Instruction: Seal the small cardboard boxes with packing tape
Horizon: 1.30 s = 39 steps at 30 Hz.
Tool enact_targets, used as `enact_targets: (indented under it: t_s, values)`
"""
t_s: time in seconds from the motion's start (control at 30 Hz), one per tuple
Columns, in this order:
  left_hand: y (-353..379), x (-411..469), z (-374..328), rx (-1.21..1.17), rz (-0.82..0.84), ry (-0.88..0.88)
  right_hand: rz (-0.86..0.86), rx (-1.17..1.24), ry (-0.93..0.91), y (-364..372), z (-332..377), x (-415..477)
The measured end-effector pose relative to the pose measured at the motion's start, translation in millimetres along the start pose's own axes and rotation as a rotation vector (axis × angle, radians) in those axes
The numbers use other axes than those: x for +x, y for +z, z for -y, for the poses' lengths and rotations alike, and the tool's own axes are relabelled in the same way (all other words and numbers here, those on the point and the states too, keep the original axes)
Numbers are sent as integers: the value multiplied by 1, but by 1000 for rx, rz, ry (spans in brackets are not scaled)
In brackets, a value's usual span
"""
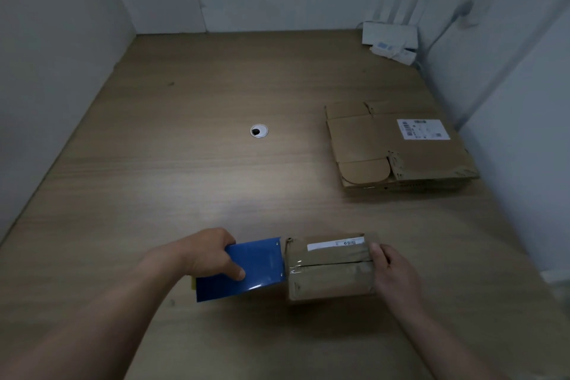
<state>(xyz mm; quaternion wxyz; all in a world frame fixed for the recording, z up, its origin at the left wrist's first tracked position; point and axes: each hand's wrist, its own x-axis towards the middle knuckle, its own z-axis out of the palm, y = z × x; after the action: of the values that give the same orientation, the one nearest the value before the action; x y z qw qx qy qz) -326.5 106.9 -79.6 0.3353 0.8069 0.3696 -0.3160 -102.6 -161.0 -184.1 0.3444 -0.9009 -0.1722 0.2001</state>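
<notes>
Head view: taping step; small box (330, 274) at near centre of table (216, 170).
Your left hand (209, 253) grips blue tape dispenser (256, 267) at box's left end; your right hand (393, 271) clasps its right end. Next, probably: pull tape along seam.

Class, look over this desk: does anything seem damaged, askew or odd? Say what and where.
The flattened cardboard at the right of the desk looks damaged: its near edge is torn and ragged. The small box, between the right hand and the blue tape dispenser in the left hand, carries wrinkled tape. Nothing looks spilled.
</notes>
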Motion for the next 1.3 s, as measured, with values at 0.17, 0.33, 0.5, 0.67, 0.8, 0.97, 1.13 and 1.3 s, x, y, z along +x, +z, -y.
enact_targets:
  t_s: [0.17,0.33,0.5,0.67,0.8,0.97,1.13,1.3]
  values:
    - [-1,1,-17,120,-56,-34,-9,-12,-6,-2,6,-3]
    - [16,-1,-25,318,-148,-113,-23,-24,9,-1,8,-3]
    - [38,-2,-22,245,-292,-145,-18,-124,-50,-3,11,-2]
    - [36,-16,-5,119,-404,-218,-142,-462,-481,-16,21,0]
    - [39,-27,8,26,-416,-249,76,-449,-1040,-13,60,-4]
    - [51,-40,13,-17,-447,-238,630,-800,-1262,15,96,-2]
    - [59,-59,17,-108,-510,-208,634,-788,-1117,27,94,-5]
    - [57,-78,15,-214,-558,-89,455,-724,-679,30,111,-21]
